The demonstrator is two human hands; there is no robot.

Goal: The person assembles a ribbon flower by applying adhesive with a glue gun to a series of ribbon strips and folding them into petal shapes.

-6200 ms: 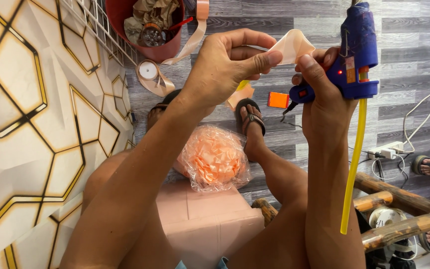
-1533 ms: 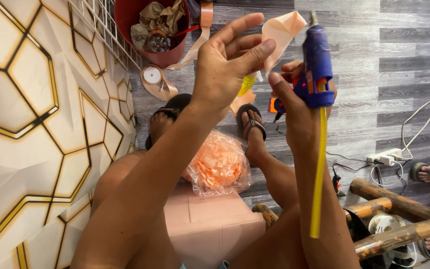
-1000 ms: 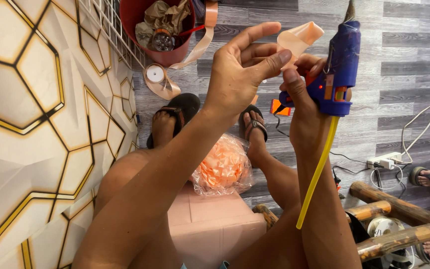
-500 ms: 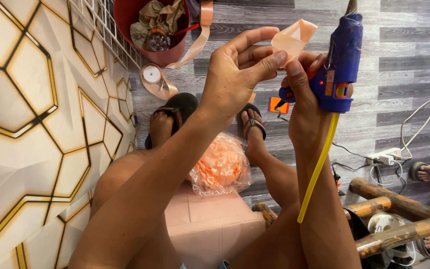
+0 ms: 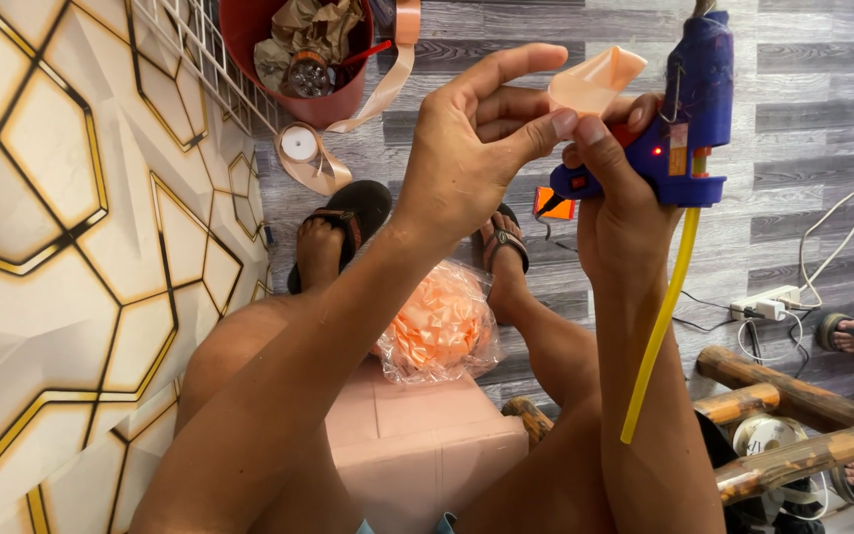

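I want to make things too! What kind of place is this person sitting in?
Probably a home craft corner on the floor. The right hand holds a blue glue gun, the left hand pinches a peach ribbon piece, and a bag of ribbon flowers lies between the feet.
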